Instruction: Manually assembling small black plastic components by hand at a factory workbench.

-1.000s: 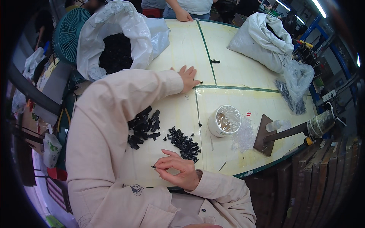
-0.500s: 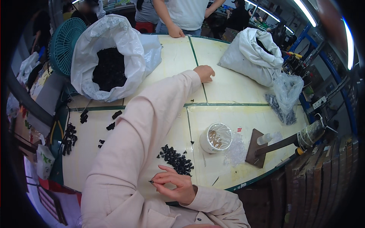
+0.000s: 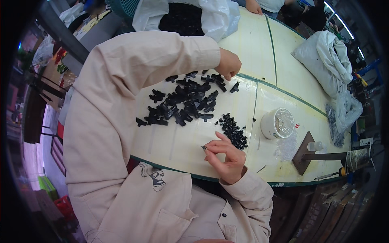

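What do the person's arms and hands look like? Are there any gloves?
No gloves: the left hand and right hand are bare. The left sleeve and right sleeve are long, loose and creased, in pale pinkish beige cloth.

Your left hand curls its fingertips out of sight, so whether they grip anything is unclear. Your left sleeve covers part of the table on the left. The dark part pinched in your right hand is too small to make out. In front of you, the larger black pieces overlap, partly hiding one another. At the far side, the upper edge cuts off the white plastic bag, the green fan and a co-worker, whose hand shows. Clear film blurs the contents of the white tub, to the right.
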`<state>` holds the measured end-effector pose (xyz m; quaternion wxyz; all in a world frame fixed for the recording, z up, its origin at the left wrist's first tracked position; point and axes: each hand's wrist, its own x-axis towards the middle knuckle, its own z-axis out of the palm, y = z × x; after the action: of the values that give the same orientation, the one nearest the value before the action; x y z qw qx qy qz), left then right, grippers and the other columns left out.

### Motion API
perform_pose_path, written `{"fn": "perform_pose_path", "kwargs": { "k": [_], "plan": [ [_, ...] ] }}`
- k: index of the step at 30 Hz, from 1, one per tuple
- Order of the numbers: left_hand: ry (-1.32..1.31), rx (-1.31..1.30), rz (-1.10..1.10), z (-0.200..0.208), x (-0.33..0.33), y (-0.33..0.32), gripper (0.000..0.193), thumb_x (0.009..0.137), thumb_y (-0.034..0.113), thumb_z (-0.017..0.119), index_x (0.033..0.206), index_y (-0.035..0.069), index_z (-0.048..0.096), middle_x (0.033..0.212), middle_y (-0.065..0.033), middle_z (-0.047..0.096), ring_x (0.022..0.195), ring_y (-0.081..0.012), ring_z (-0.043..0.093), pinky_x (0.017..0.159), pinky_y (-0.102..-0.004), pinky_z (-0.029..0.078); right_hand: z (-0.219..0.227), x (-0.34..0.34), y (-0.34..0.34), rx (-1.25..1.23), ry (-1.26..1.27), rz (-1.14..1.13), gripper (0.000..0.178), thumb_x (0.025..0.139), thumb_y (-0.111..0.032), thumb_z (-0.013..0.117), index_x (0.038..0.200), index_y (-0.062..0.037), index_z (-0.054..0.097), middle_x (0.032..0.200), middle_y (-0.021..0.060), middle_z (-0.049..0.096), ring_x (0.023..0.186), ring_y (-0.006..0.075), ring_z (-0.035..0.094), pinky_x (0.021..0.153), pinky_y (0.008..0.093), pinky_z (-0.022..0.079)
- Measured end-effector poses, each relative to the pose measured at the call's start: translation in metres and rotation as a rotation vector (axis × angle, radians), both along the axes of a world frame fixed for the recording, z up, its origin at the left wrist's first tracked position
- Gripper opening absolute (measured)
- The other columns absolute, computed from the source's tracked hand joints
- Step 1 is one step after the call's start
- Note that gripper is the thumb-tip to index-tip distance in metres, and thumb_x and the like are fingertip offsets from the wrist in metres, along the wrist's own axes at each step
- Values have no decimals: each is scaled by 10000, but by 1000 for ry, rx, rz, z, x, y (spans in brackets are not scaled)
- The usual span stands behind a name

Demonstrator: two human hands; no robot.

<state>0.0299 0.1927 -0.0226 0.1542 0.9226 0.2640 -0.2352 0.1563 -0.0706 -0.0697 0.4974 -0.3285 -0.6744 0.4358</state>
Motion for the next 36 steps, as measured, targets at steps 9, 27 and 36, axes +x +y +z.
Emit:
{"fn": "perform_pose_path", "kwargs": {
  "k": [9, 27, 36],
  "plan": [
    [-714, 42, 125, -28, -110, -42, 494, 897, 375, 517, 1257, 39, 489, 1289, -178, 471, 1219, -306, 416, 1024, -365, 317, -4, 0, -3, -6, 42, -128, 135, 762, 97, 604, 849, -4, 627, 736, 70, 647, 724, 164, 633, 1008, 486, 333],
    [-873, -131, -49, -73, -30, -35, 270, 840, 266, 617, 1048, 100, 658, 1281, -121, 510, 1273, -283, 372, 1089, -446, 189, 53, 52, -8, 29, -46, -573, 128, 731, 111, 636, 840, 45, 645, 884, 139, 652, 606, 116, 591, 508, 212, 483],
    [-894, -44, 10, -41, -52, -60, 260, 787, 217, 681, 999, 66, 672, 1235, -120, 548, 1202, -282, 454, 1063, -422, 272, 77, 126, 50, 358, -1065, -567, 88, 733, -31, 658, 818, -32, 635, 843, 82, 657, 645, 267, 627, 559, 314, 500]
  ]
}}
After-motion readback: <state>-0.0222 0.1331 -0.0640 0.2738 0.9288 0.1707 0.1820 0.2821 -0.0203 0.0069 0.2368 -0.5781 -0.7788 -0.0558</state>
